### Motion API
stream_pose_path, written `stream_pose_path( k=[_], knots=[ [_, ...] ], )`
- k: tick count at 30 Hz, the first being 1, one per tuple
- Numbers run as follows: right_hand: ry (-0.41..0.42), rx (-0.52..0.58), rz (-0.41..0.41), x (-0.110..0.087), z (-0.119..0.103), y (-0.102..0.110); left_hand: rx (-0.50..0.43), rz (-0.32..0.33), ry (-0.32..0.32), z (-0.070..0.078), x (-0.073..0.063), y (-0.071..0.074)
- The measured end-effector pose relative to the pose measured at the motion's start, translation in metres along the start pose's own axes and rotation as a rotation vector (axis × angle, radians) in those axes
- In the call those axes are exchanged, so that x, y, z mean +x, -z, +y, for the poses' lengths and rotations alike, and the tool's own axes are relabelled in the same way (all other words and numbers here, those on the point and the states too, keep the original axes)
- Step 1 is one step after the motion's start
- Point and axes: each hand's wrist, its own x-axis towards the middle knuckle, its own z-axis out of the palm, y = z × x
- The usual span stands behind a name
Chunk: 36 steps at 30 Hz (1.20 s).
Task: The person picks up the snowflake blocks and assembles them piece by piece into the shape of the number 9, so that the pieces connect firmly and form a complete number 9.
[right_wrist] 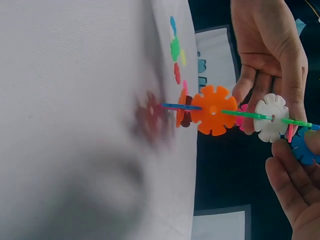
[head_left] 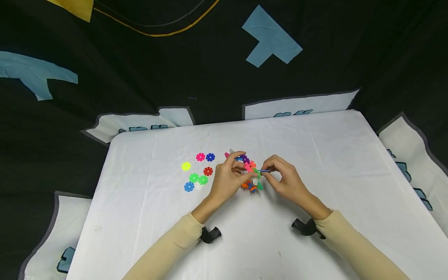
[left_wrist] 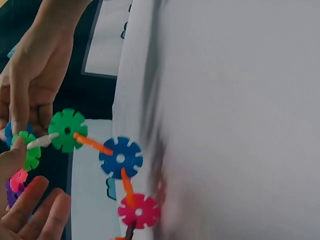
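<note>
My left hand [head_left: 225,181] holds a chain of slotted plastic flower discs between thumb and fingers, just left of the table's middle. A pink disc [head_left: 250,166] faces up in the chain. Below the hands the linked discs hang down, among them a green disc [left_wrist: 68,131], a blue disc [left_wrist: 120,158], an orange disc [right_wrist: 213,111] and a white disc [right_wrist: 271,118]. My right hand [head_left: 288,179] pinches a blue disc [right_wrist: 301,146], seen edge-on from above, against a green disc [left_wrist: 31,151] at the chain's right side. Fingers hide part of the chain.
On the white table [head_left: 315,249], left of the hands, lie several loose discs, including a yellow disc [head_left: 186,166], a red disc [head_left: 208,171] and a light blue disc [head_left: 189,186]. A black curtain [head_left: 196,70] stands behind the table. Black wrist mounts [head_left: 211,235] sit under both sleeves.
</note>
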Motion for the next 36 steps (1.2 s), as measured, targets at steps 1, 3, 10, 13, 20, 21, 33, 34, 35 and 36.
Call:
stream_pose_path(
  k=[1,3,10,13,20,21,33,34,35,36],
  knots=[
    [0.005,-0.005,0.001,0.0,0.0,0.0,0.056,0.01,-0.013,0.0,0.001,0.002],
    [0.014,-0.015,0.008,-0.001,0.002,-0.001,0.206,0.039,-0.061,0.0,0.004,0.005],
    [0.017,-0.051,0.031,-0.001,0.003,-0.001,0.461,0.087,-0.129,-0.006,0.011,0.012],
    [0.006,-0.059,0.036,0.0,0.003,0.0,0.374,-0.001,-0.08,-0.01,0.015,0.013],
    [-0.006,-0.047,0.031,0.003,0.004,0.003,0.297,-0.133,-0.156,-0.017,0.025,0.017],
    [0.0,-0.054,0.033,0.003,0.004,0.003,0.299,-0.147,-0.178,-0.018,0.027,0.018],
    [-0.004,-0.1,0.072,0.009,0.008,0.011,0.041,-0.408,-0.156,-0.019,0.043,0.031],
    [0.003,-0.089,0.074,0.011,0.007,0.012,0.04,-0.431,-0.157,-0.016,0.043,0.034],
    [0.013,-0.08,0.071,0.013,0.006,0.012,0.037,-0.455,-0.156,-0.013,0.044,0.036],
    [0.022,-0.064,0.065,0.014,0.005,0.013,0.032,-0.478,-0.154,-0.01,0.044,0.038]
  ],
)
